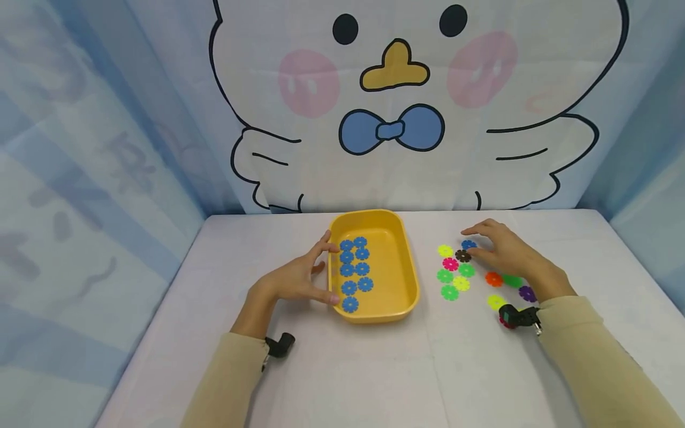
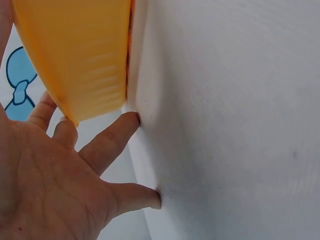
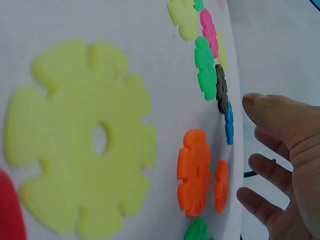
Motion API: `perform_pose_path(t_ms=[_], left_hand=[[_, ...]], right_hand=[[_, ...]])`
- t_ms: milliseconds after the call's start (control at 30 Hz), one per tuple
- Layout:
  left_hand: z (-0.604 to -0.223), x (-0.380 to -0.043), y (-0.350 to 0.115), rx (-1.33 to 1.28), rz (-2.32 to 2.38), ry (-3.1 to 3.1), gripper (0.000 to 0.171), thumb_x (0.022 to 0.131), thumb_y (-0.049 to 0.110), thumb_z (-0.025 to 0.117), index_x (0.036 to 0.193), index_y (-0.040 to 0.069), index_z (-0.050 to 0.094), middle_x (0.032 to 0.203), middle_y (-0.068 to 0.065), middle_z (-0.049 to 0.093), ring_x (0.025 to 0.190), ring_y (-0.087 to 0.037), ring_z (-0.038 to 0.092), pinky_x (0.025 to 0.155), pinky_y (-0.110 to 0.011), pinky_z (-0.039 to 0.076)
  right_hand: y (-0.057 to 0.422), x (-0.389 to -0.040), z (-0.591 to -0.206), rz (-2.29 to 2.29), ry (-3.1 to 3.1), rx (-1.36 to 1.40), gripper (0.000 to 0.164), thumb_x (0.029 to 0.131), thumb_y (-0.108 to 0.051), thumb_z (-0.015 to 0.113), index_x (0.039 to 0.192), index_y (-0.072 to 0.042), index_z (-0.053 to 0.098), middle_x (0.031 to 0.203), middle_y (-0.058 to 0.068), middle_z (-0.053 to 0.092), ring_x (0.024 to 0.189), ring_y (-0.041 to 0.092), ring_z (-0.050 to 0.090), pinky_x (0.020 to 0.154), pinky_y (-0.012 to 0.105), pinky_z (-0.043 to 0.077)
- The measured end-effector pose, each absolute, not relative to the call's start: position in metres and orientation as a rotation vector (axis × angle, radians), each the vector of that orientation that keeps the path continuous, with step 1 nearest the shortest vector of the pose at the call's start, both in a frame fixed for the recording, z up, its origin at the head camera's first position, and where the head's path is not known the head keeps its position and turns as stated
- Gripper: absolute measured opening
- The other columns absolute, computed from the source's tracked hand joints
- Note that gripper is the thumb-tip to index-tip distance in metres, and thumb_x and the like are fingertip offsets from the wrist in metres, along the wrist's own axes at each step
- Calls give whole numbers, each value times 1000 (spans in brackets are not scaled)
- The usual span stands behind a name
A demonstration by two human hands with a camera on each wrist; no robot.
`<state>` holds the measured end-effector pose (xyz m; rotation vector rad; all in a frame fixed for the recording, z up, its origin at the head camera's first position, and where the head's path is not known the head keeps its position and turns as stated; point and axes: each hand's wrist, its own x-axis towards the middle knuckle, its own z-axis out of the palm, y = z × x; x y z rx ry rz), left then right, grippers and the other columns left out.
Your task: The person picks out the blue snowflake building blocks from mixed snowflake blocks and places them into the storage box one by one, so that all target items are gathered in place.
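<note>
A yellow tray (image 1: 393,300) lies on the table with several blue flower-shaped plastic discs (image 1: 362,269) along its left side. My left hand (image 1: 293,279) is spread against the tray's left wall, thumb and a finger touching the rim. In the left wrist view, other fingertips (image 2: 132,119) of that hand rest on the tabletop. My right hand (image 1: 503,252) hovers over the loose discs, thumb and fingers apart and nothing seen between them. Closest to it are a blue disc (image 1: 468,244) and a black disc (image 1: 463,256).
Right of the tray lie loose discs: green (image 1: 445,276), yellow (image 1: 461,283), pink (image 1: 451,264) and orange (image 1: 494,279). A purple disc (image 1: 527,293) lies beside the right wrist. A red one (image 1: 505,322) is partly hidden under the wrist camera. A printed curtain (image 1: 396,178) hangs behind the table.
</note>
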<state>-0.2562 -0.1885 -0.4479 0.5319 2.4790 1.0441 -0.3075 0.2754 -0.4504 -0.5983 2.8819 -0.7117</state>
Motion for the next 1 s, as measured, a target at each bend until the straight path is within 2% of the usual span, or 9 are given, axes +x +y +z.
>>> perform_pose_path(t_ms=[300,567,1000], left_hand=[[-449,-257,-189,547,1070,2469,104,74,40,93,155,30,28,169,24,-12,149,-33,38,123,-54,28],[-450,-256,-189,536,1092,2452,103,74,39,94,154,31,29,169,25,-12,150,-33,37,124,-55,25],[-450,-255,-191,535,1099,2452,102,75,38,93,154,30,29,169,24,-12,149,-34,38,124,-54,25]], right_hand=[[281,-311,-457,-783,2887,-595,43,102,-17,66,143,-6,56,143,24,47,131,48,46,109,68,40],[284,-315,-464,-695,2886,-588,42,102,-16,64,142,-3,58,144,30,45,132,52,42,111,72,34],[285,-317,-466,-747,2850,-519,37,103,-17,62,137,-4,60,146,31,39,134,54,34,112,76,27]])
